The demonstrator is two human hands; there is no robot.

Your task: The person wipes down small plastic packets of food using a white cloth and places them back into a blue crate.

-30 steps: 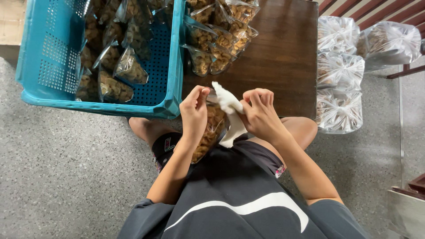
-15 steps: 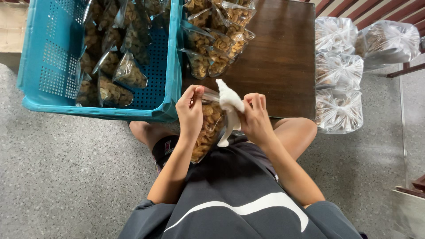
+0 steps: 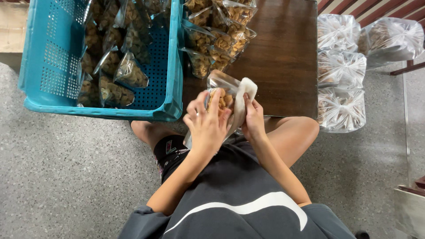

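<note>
1. Speckled grey flooring (image 3: 66, 177) is seen below, with a dark wooden table (image 3: 283, 62) set just ahead of the seated person's knees, so that work can be done close to the lap.
2. A clear snack pouch (image 3: 221, 95) filled with brown pieces is held up between both hands, over the near edge of the table and just beside the teal crate.
3. The left hand (image 3: 207, 126) is wrapped around the front of the pouch, fingers spread across it, apparently to steady the weight from below.
4. The right hand (image 3: 253, 119) is closed on a white cloth (image 3: 245, 95) pressed against the pouch's side and top, as if for wiping.
5. A teal plastic crate (image 3: 53, 66) with perforated walls is kept at the left, holding more filled pouches.
6. Further filled pouches (image 3: 217, 35) are piled on the table behind.
7. Large tied clear bags (image 3: 341, 71) are stacked well to the right.
</note>
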